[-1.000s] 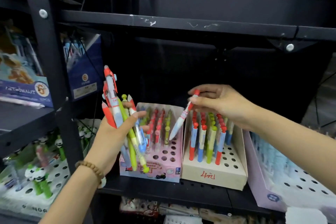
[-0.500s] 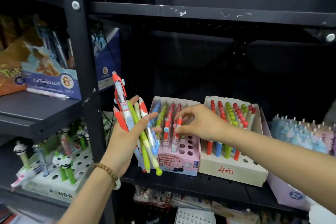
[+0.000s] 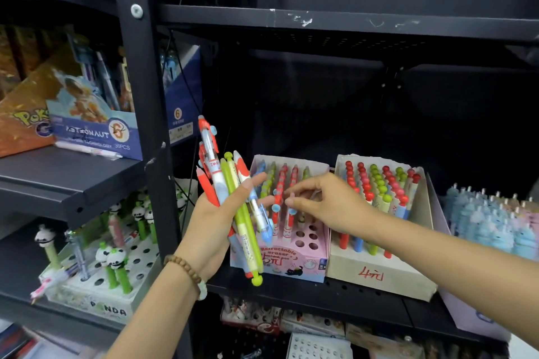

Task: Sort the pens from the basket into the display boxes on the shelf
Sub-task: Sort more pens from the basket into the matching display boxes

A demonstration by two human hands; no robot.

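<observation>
My left hand (image 3: 215,221) grips a bundle of pens (image 3: 241,213): red, green, white and blue ones, pointing up and fanned out, in front of the pink display box (image 3: 291,261). My right hand (image 3: 335,207) reaches over that box. Its thumb and forefinger pinch the top of a red-and-white pen (image 3: 288,226) that stands in a hole among similar pens. Right of the pink box sits a cardboard display box (image 3: 379,274) full of pens with red and green ball tops. No basket is in view.
A black shelf post (image 3: 140,96) rises just left of my left hand. Beyond it stand a panda pen box (image 3: 110,309) and an astronaut box (image 3: 96,131). A lilac box of blue pens (image 3: 481,221) sits far right. The upper shelf edge (image 3: 350,23) overhangs.
My right hand carried the red-and-white pen down from above the boxes and stood it in the pink box. The view shifted right and closer; the left hand's bundle stayed put.
</observation>
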